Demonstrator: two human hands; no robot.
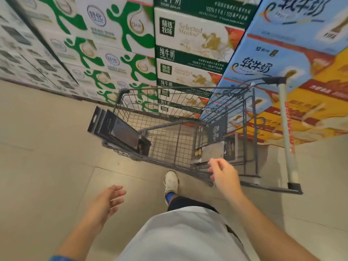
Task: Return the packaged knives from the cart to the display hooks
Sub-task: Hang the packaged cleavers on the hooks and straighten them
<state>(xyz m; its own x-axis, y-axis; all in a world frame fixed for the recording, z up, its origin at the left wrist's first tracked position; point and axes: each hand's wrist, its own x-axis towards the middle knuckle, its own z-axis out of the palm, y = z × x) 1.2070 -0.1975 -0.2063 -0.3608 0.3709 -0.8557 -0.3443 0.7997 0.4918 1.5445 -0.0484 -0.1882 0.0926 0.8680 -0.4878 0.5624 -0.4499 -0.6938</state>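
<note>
Both hands (105, 202) (224, 174) bare, fingers spread, holding nothing; cart (188, 117) packs (120, 130) blurred, labels unreadable

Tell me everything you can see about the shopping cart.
The shopping cart is grey wire mesh with a pale handle bar capped in black, standing on the tiled floor beside stacked milk cartons. Dark packaged knives lean at its far end; more packages lie near the handle end. The right hand touches its rim.
</note>
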